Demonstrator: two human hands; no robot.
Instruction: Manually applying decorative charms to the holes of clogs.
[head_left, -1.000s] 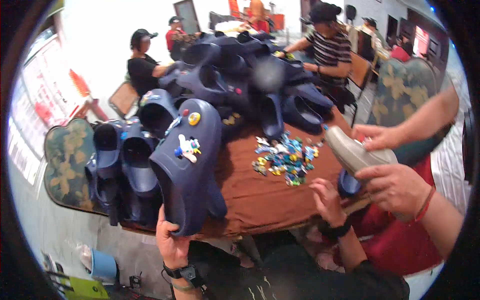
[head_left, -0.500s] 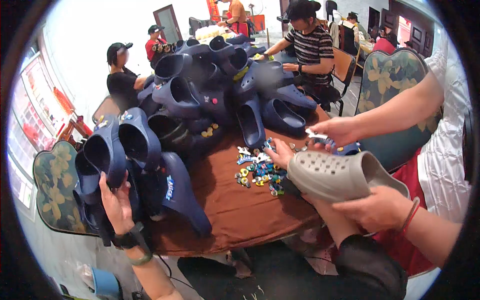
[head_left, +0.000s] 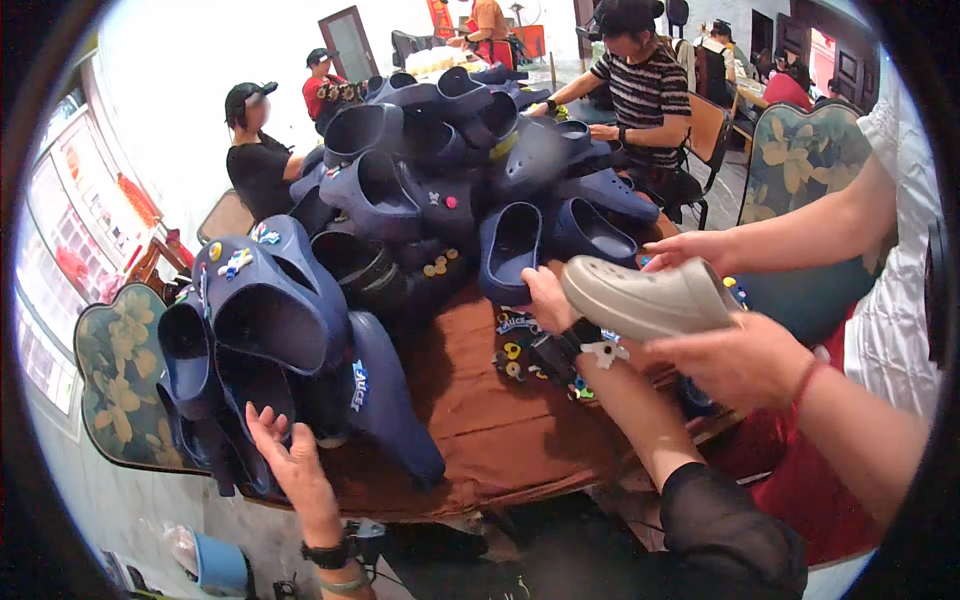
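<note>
My left hand (head_left: 285, 455) has its palm up and fingers spread, holding nothing. It is just below a stack of dark blue clogs (head_left: 270, 310) at the left, the top one with colourful charms. Reaching across the table, my right hand (head_left: 546, 300) has its fingers on the heel end of a blue clog (head_left: 510, 245) at the pile's front edge; most of its grip is hidden. Small shoe charms (head_left: 515, 360) lie beside my right wrist. Over my right forearm, another person's hands (head_left: 735, 360) hold a grey clog (head_left: 645, 297).
A large pile of blue clogs (head_left: 400, 130) covers the table's middle and far part. The brown tablecloth (head_left: 480, 430) shows in front. Co-workers sit at the left and far right. Flowered chair backs (head_left: 125, 370) stand beside the table, and a blue bin (head_left: 220, 562) on the floor.
My left hand has let go of the stacked clogs and drawn back, opening. My right hand has moved from the charms to the blue clog. The other person's grey clog has tilted and moved up.
</note>
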